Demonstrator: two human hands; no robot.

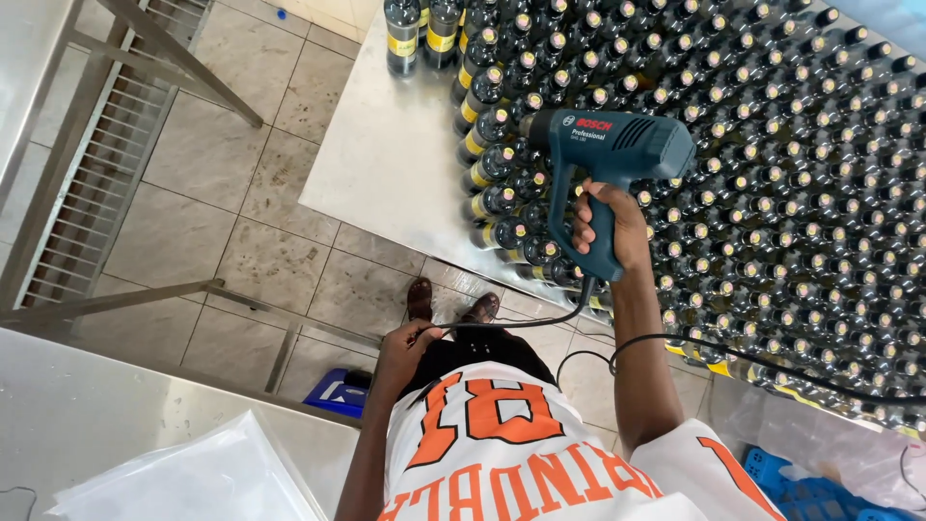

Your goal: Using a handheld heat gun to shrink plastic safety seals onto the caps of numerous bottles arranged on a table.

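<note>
Heat gun (603, 154), dark blue, is in the right hand (610, 224), fingers wrapped tight round the grip, nozzle end aimed out over a huge crowd of dark bottles (772, 174) with yellow labels and light caps, all standing packed together on a steel table (386, 145). So the gun sits just above the near rows of bottles, toward the table's bare left part. Its black cord (540, 323) drops from the bottom of the handle and loops down and across to the left hand (405, 347), which is closed around the cord down by the waist, against the dark trousers. Another length of cord runs off to the right, under the table edge. Looking straight down you get a white shirt (521, 463) with orange lettering, and a pair of dark sandals (453, 304) on the tiled floor (251, 193). Lower left there's another steel surface with a clear plastic bag (203, 482) lying on it, and a metal frame (106, 145) stands at far left. Something blue (333, 391) sits on the floor by the left arm.
</note>
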